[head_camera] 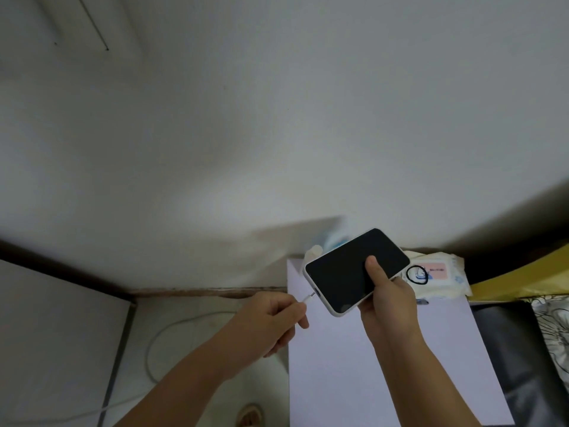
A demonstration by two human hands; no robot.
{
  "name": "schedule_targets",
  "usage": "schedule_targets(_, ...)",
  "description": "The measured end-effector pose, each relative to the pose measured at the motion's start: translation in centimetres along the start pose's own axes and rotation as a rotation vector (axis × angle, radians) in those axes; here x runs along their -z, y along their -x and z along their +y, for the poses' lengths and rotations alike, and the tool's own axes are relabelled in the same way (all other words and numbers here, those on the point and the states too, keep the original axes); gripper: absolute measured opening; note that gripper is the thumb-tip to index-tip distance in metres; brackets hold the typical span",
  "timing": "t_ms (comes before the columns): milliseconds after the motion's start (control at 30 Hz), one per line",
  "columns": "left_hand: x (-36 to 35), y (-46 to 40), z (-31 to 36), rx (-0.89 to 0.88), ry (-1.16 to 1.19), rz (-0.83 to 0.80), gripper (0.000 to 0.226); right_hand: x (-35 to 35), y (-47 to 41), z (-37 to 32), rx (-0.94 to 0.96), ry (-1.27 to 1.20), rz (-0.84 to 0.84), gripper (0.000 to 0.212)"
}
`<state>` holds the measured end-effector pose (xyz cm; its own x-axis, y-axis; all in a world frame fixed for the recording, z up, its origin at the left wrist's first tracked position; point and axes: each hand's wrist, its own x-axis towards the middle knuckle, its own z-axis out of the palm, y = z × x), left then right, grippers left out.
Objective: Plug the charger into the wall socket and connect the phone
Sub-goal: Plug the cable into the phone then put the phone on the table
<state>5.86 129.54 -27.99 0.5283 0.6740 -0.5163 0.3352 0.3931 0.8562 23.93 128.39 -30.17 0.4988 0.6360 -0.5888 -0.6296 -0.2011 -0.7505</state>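
Observation:
My right hand (385,295) grips a phone (341,272) with a dark screen and a pale case, thumb pressed on the glass, tilted over a pale lilac table top (385,365). My left hand (271,318) pinches the white connector (309,298) of the charger cable; its metal tip is right at the phone's lower-left end, at the port. I cannot tell whether it is inside. The white cable (154,343) loops across the floor below, leaving the view at the lower left. No wall socket or charger plug is visible.
A packet of wet wipes (443,278) with a black hair tie (417,274) on it lies at the table's back right. A white wall fills the upper view. A dark seat (517,349) and patterned fabric (554,328) are on the right; a sandalled foot (251,416) is below.

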Motion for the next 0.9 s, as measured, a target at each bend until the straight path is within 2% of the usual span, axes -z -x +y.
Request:
schedule_targets(300, 0.0, 0.6, 0.3, 0.015, -0.038, 0.078, 0.022, -0.1, 0.5, 0.4, 0.028, 0.029, -0.003, 0.035)
schedule_targets(600, -0.5, 0.8, 0.7, 0.091, 0.026, 0.179, 0.019, -0.1, 0.9, 0.6, 0.064, 0.053, -0.009, 0.010)
schedule_targets(900, -0.6, 0.6, 1.1, 0.085, -0.054, 0.183, 0.023, -0.3, 1.5, 0.5, 0.082, 0.054, -0.054, 0.011)
